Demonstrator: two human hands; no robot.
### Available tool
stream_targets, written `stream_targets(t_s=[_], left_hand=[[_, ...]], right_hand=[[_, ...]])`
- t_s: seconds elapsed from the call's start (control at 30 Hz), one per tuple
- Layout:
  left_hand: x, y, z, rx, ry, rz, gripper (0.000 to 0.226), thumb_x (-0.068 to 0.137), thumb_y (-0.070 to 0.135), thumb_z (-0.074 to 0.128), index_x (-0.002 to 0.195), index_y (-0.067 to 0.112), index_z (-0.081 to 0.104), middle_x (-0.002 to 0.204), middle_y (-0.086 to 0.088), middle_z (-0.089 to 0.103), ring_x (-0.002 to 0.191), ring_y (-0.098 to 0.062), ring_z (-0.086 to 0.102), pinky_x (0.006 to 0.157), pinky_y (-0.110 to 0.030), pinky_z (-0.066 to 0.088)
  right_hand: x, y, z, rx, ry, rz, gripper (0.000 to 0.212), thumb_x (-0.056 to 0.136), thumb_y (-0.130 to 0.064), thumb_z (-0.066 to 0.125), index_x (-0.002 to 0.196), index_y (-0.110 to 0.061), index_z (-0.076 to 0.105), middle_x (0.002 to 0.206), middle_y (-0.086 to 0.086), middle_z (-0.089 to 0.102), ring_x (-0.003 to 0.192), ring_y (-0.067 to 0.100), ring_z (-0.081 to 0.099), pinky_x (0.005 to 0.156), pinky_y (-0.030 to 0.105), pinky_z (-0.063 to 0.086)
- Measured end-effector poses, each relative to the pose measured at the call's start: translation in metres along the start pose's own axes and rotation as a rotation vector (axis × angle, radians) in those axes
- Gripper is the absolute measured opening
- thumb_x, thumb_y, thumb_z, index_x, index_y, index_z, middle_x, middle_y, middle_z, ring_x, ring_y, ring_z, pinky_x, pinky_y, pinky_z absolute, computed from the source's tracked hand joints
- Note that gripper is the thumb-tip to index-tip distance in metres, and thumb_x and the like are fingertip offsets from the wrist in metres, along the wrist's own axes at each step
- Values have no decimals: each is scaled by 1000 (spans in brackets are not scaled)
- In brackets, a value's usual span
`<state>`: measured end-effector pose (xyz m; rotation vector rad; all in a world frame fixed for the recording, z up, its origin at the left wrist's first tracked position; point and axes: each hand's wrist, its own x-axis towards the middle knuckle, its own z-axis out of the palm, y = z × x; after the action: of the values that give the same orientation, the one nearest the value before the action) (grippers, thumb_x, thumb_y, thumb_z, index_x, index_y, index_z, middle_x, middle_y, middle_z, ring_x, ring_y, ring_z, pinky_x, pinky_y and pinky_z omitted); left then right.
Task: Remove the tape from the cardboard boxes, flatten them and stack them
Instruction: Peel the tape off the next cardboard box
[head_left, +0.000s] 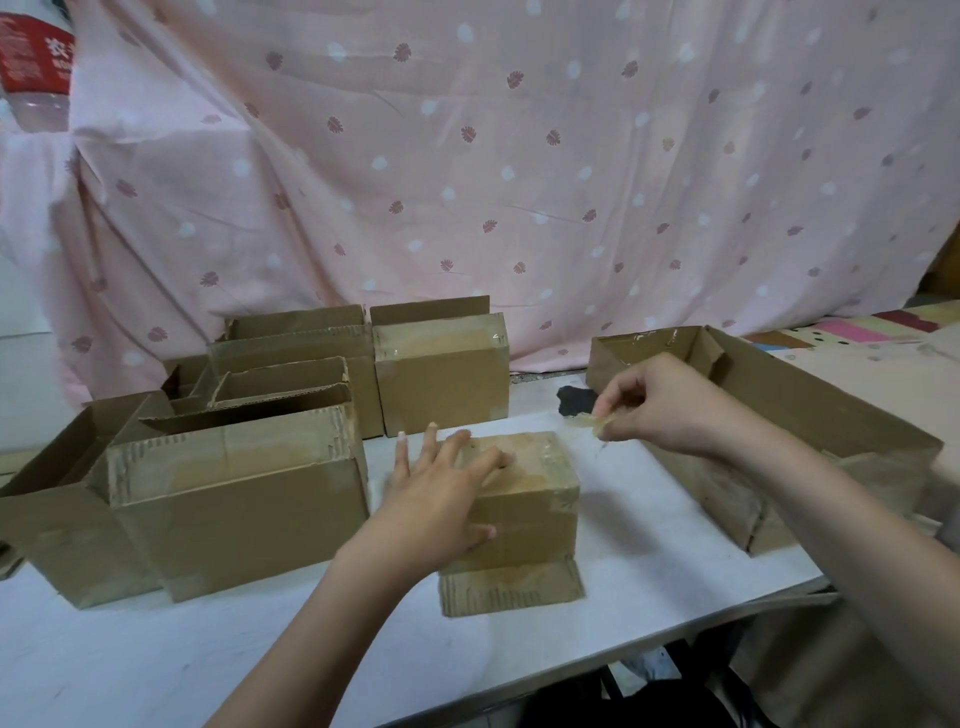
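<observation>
A small cardboard box (524, 499) stands on the white table (130, 665) in front of me, with clear tape across its right end and a flap lying flat at its near side. My left hand (441, 488) lies on the box's top and left side, fingers spread, thumb against the front face. My right hand (660, 400) hovers above and right of the box and pinches a crumpled strip of clear tape (589, 422).
Several open cardboard boxes (228, 493) crowd the left and back of the table. A wide open box (810, 415) sits at the right. A dark patch (576, 400) marks the table behind the small box. A pink patterned cloth (519, 156) hangs behind.
</observation>
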<state>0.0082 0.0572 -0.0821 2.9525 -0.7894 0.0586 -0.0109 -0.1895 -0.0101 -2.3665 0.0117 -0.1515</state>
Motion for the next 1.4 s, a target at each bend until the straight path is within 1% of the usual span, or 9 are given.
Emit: stream_targets(t_s=[0.1,0.2,0.4,0.57,0.83,1.0,1.1,1.2,1.4], left_hand=[[0,12,9,64,49,75,67,91,20,60,145,26,20,165,-3,2,153,-26,-4,122,-50,-7],[1,15,14,108,65,74,74,91,22,56,150,19,11,166,-6,-2,153,-26,-3,123,-48,-3],[-4,10,13,127,33,92,77,94,30,53,154,19,6,166,-4,-9,153,-22,-8,123,-46,-3],[-4,10,15,121,61,99,77,93,31,54,154,20,7,166,-2,-9,153,-22,-8,124,-45,-3],[-7,12,18,123,105,90,73,93,32,52,152,22,10,166,-2,-7,153,-21,-8,123,-46,-3],[-6,15,19,152,103,68,77,94,37,50,154,20,6,166,-4,-8,153,-22,-7,123,-48,-3],[-6,16,21,165,105,50,80,96,44,47,155,16,1,166,-6,-9,153,-24,-7,123,-48,-3],[-6,16,23,166,105,19,85,97,47,44,157,11,-5,166,-7,-9,153,-24,-8,123,-48,-4],[-4,18,22,170,66,7,85,100,47,40,157,11,-10,165,-7,-13,152,-23,-11,123,-48,-6]], right_hand=[[2,-1,10,-4,-9,-55,19,83,-7,76,98,-15,66,88,11,70,64,15,64,64,29,51],[4,-1,18,67,-47,-122,44,92,-7,61,119,-41,57,84,0,66,72,15,72,73,38,56],[9,-14,26,-50,-60,-148,18,97,-19,60,83,-20,72,72,-5,76,77,16,73,82,45,58],[12,-23,27,-234,-31,-227,17,94,-26,68,79,-17,65,63,-7,72,59,0,64,57,20,47],[13,-23,30,-75,-73,-198,18,84,-30,80,72,-20,69,68,-3,66,59,12,61,58,24,44],[8,-18,38,183,-150,-168,9,95,-11,61,103,-13,66,86,8,67,72,24,75,90,54,55],[5,-18,41,204,-226,-159,47,100,-6,48,134,-38,57,90,8,59,79,19,74,90,39,58],[-2,-22,41,68,-248,-116,35,98,-5,49,112,-27,72,95,5,71,93,13,72,78,20,55],[-5,-28,43,-401,-68,-191,28,89,-9,56,93,-31,73,92,-6,67,94,15,61,75,31,50]])
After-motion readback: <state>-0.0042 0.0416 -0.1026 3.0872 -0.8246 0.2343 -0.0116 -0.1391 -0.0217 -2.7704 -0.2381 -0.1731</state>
